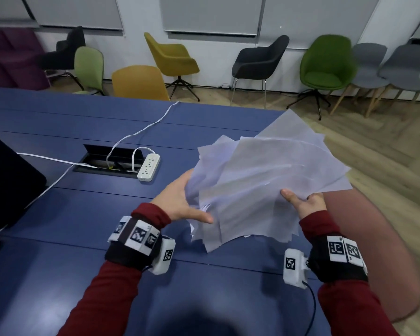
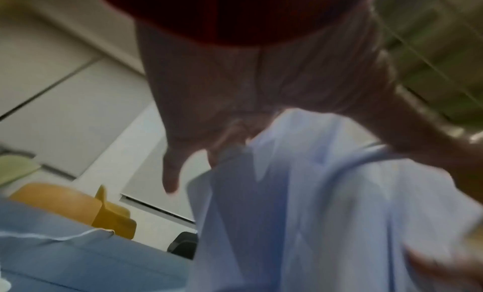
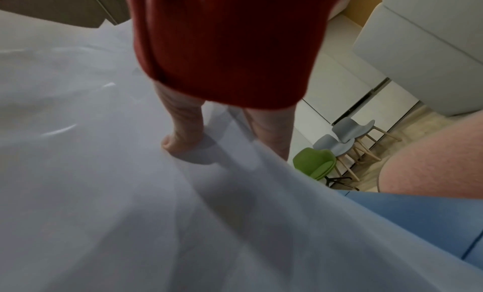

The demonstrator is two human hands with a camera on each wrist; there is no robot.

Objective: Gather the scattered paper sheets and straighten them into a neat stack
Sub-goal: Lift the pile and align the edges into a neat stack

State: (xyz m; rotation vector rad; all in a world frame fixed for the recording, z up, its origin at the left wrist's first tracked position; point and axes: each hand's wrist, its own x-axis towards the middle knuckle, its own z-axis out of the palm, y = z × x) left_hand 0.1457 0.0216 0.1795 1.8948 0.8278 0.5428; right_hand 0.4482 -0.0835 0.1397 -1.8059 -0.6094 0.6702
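Holding the paper sheets (image 1: 264, 185) up off the blue table (image 1: 70, 214), you have one hand on each side of the messy bunch. Your left hand (image 1: 180, 202) is at the left edge of the bunch, with the thumb lying on top of the front sheet near the bottom and the other fingers tucked behind the paper, so the sheets sit between thumb and fingers. In the left wrist view it is blurry, but the paper (image 2: 326, 203) bunches up against the palm and one finger (image 2: 171, 168) sticks out free beside the edge. Your right hand (image 1: 308, 204) is at the right edge, lower down, with the thumb pressed on the front sheet and the fingers hidden behind, pinching the paper. The right wrist view shows that thumb (image 3: 180, 139) flat on the top of the sheets (image 3: 104, 172), with the paper edge running between it and the fingers below. The sheets do not line up: they fan out in many ways, with corners poking up toward the far end of the table and down toward you. None of the sheets in your hands touch the table. On the table, off to the left, a white power strip (image 1: 149, 167) lies beside an open cable box (image 1: 107, 158), with white cords running from it.
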